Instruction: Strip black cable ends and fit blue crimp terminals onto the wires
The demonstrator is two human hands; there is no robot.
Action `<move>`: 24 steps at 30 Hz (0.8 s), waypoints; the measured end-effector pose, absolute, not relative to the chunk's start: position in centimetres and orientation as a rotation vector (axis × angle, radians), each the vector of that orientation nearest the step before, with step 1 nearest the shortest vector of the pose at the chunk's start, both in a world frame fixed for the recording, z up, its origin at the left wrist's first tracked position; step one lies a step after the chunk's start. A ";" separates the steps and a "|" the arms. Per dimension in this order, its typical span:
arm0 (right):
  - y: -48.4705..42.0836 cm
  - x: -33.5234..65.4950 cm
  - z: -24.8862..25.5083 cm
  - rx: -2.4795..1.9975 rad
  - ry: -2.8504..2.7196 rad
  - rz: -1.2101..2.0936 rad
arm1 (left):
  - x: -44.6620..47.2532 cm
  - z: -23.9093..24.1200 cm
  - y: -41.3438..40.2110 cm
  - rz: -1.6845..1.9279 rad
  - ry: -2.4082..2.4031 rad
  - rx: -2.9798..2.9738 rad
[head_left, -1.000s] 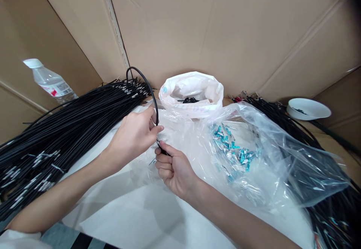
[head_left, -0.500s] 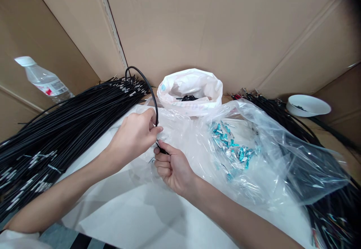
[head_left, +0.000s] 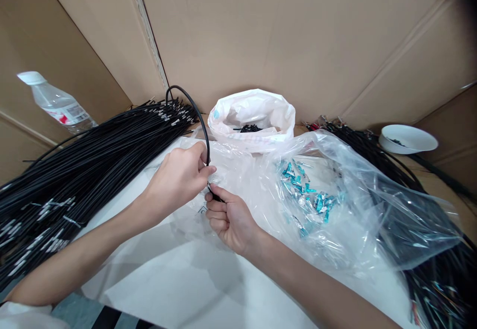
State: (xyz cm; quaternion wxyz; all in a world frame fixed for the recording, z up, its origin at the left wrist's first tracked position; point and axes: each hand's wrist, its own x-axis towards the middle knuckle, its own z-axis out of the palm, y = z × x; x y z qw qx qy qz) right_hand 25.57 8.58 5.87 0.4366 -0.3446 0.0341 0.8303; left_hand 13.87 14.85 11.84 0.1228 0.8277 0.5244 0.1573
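My left hand [head_left: 179, 180] is closed in a pinch on a single black cable [head_left: 194, 113] that arches up and back toward the large bundle of black cables [head_left: 85, 165] on the left. Just below it, my right hand [head_left: 227, 219] is curled shut around the cable's end, where a small black piece shows between thumb and forefinger. Both hands meet over a white sheet [head_left: 179, 279] at the edge of a clear plastic bag [head_left: 335, 209] holding several small blue and silver parts [head_left: 305, 195].
A white plastic bag [head_left: 249, 118] with small black pieces stands at the back centre. A water bottle [head_left: 55, 103] leans at the far left. A white bowl [head_left: 408, 139] sits at the back right beside another cable bundle [head_left: 428, 249]. Cardboard walls [head_left: 298, 36] enclose the bench.
Hands and cable hold nearly the same place; my right hand has shifted slightly down and the view has drifted a little.
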 end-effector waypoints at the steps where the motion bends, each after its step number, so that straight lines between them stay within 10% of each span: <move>1: 8.6 25.6 5.9 -0.868 0.078 2.065 | 13.9 11.8 14.8 0.461 1.531 2.413; 24: 8.4 25.4 5.7 -0.925 0.090 2.025 | 13.9 11.3 15.1 0.441 1.496 2.431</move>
